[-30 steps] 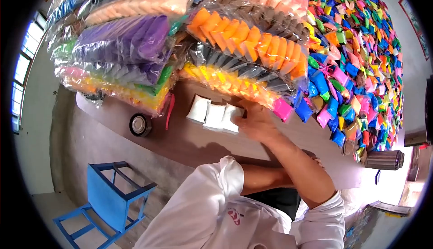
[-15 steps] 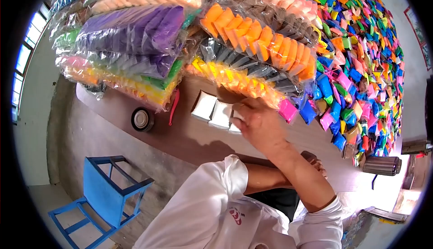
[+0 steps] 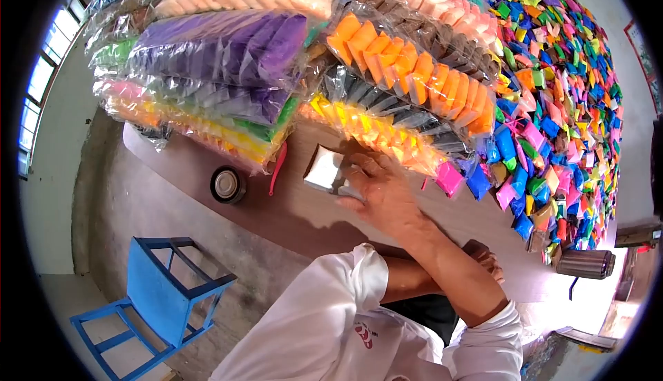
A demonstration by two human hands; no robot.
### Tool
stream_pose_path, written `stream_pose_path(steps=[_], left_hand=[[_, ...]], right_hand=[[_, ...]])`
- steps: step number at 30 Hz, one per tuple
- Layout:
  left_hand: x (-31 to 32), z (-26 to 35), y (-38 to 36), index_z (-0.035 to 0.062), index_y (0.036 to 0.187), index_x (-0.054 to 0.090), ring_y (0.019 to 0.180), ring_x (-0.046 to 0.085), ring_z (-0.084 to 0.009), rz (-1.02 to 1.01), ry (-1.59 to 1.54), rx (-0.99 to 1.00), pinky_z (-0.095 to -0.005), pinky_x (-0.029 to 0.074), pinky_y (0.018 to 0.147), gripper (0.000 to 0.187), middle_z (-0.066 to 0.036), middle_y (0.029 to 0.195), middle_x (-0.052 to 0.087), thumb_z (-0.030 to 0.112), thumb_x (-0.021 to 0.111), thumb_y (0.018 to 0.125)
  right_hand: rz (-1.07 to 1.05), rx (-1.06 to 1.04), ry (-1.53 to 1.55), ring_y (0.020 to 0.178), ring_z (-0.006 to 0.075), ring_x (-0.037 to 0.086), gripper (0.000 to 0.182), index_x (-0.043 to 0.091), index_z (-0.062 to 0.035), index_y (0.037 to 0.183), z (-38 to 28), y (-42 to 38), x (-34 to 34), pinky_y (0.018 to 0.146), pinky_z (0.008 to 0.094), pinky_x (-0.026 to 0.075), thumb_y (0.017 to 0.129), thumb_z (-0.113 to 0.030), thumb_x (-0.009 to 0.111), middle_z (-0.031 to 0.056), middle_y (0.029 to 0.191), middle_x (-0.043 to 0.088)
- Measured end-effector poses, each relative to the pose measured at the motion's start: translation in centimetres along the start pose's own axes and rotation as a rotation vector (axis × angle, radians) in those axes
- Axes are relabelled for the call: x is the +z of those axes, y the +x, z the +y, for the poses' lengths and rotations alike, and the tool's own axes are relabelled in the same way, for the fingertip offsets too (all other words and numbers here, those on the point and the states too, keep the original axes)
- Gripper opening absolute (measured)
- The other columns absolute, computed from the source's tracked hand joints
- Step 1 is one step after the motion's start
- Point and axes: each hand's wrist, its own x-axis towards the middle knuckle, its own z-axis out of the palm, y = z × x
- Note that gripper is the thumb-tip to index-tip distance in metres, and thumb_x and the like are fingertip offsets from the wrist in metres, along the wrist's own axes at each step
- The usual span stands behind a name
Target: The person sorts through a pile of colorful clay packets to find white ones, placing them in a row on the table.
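My right hand (image 3: 383,191) reaches across the table, its fingers and thumb curved over white packets. One small white packet (image 3: 324,168) shows fully just left of the fingers. Part of another white packet (image 3: 349,190) peeks out between thumb and fingers; the rest is covered by the hand. Below the right forearm, at the table's near edge, lies my left hand (image 3: 489,262). Its fingers look curled, and whatever may be in them is hidden.
Clear bags of purple packets (image 3: 217,46) and orange packets (image 3: 414,70) are stacked behind. A large heap of colourful packets (image 3: 552,105) rises at right. A round tin (image 3: 226,184) and a pink strip (image 3: 278,169) are on the table (image 3: 304,222). A blue stool (image 3: 162,294) stands lower left.
My right hand has shifted left along the row of white packets, from pinching at its right end to spanning its middle. It covers more of the row now. My left hand stays put.
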Motion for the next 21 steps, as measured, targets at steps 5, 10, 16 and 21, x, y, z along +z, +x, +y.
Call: stream_pose_path(steps=[5,10,16,21], left_hand=[[-0.1,-0.2,0.1,0.0152,0.080,0.045,0.085,0.049,-0.0181,0.000,0.006,-0.006,-0.0351,0.038,0.087,0.016,0.002,0.078,0.045,0.025,0.055,0.088],[-0.1,-0.4,0.0,0.0150,0.081,0.047,0.086,0.050,-0.0186,0.004,0.010,-0.012,-0.0361,0.039,0.088,0.014,0.002,0.079,0.047,0.025,0.056,0.087],[0.0,-0.2,-0.1,0.0149,0.082,0.050,0.087,0.053,-0.0192,0.014,0.007,-0.007,-0.0372,0.040,0.088,0.013,0.001,0.080,0.050,0.024,0.058,0.086],[0.5,-0.2,-0.1,0.0147,0.083,0.052,0.088,0.054,-0.0197,0.017,0.016,-0.016,-0.0381,0.041,0.088,0.012,0.001,0.081,0.052,0.023,0.060,0.085]], right_hand=[[0.112,-0.052,-0.116,0.117,0.0317,0.050,0.052,0.062,-0.0059,0.113,-1.2,1.8,2.1,0.097,0.0451,0.040,0.069,-0.028,0.079,0.0127,0.128,0.055],[0.134,0.004,-0.084,0.113,0.0325,0.051,0.050,0.063,-0.0022,0.108,-1.5,2.7,2.0,0.096,0.0426,0.041,0.066,-0.022,0.080,0.0140,0.122,0.057],[0.078,0.147,0.050,0.111,0.0335,0.054,0.051,0.064,-0.0033,0.108,-0.4,-1.7,-2.4,0.096,0.0431,0.042,0.064,-0.021,0.082,0.0162,0.121,0.057],[0.026,0.153,-0.122,0.115,0.0328,0.052,0.059,0.062,-0.0089,0.118,1.0,-4.0,-2.4,0.092,0.0421,0.048,0.064,-0.024,0.082,0.0142,0.124,0.053]])
